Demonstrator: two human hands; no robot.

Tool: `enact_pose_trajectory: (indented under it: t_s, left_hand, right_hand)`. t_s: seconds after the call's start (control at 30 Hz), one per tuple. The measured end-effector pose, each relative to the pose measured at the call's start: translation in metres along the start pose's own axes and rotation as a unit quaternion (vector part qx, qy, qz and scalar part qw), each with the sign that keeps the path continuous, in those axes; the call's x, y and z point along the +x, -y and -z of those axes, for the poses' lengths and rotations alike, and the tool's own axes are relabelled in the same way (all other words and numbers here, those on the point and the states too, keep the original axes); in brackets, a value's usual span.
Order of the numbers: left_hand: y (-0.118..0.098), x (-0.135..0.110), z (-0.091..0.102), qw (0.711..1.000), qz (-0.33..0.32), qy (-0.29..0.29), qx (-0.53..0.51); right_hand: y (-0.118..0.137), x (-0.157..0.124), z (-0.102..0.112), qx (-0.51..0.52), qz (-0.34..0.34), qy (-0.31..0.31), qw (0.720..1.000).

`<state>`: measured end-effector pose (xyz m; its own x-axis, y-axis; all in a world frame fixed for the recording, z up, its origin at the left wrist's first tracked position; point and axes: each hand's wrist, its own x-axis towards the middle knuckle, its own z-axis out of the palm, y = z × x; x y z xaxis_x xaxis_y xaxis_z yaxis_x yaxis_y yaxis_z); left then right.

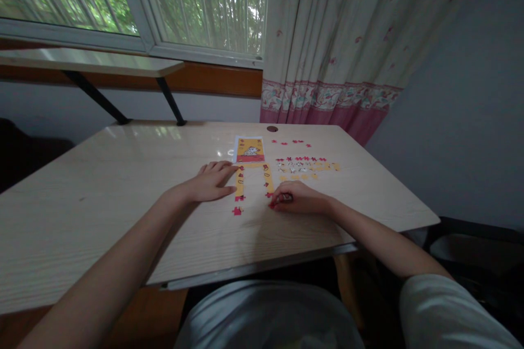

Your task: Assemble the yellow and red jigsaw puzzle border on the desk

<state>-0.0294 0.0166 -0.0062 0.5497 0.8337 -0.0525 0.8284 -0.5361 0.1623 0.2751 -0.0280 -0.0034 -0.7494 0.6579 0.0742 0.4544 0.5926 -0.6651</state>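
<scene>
A partly joined jigsaw frame point(252, 173) in yellow and red lies on the pale wooden table point(102, 202). My left hand point(215, 181) rests flat on the table, fingers stretched out, its tips touching the frame's left strip. My right hand point(295, 198) is curled, pinching a small red puzzle piece point(273, 204) against the table by the frame's right strip. A loose red piece point(237, 210) lies just in front of the left strip. A small reference picture card point(249, 149) sits behind the frame.
Several loose red and yellow pieces point(305, 165) are laid in rows to the right of the frame, with a few more point(292, 143) farther back. A round cable hole point(272, 128) marks the table's far edge. A window, curtain and wall shelf lie behind.
</scene>
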Motion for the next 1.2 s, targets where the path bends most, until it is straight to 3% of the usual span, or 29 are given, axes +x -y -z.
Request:
enact_pose_trajectory:
  t_s: [0.3, 0.9, 1.07, 1.2]
  left_hand:
    - [-0.008, -0.004, 0.003, 0.992, -0.095, 0.004, -0.085]
    - [-0.011, -0.003, 0.004, 0.993, -0.087, 0.001, -0.078]
    - [-0.006, -0.003, 0.005, 0.996, -0.066, 0.005, -0.062]
    - [-0.001, -0.003, 0.004, 0.997, -0.057, 0.007, -0.052]
  right_hand:
    - [0.000, -0.001, 0.000, -0.006, 0.033, 0.004, 0.999]
    - [0.000, -0.001, 0.001, 0.022, 0.012, 0.007, 1.000]
    - [-0.013, 0.005, 0.014, 0.007, -0.049, -0.061, 0.997]
    - [-0.043, 0.016, 0.048, -0.003, -0.102, -0.140, 0.985]
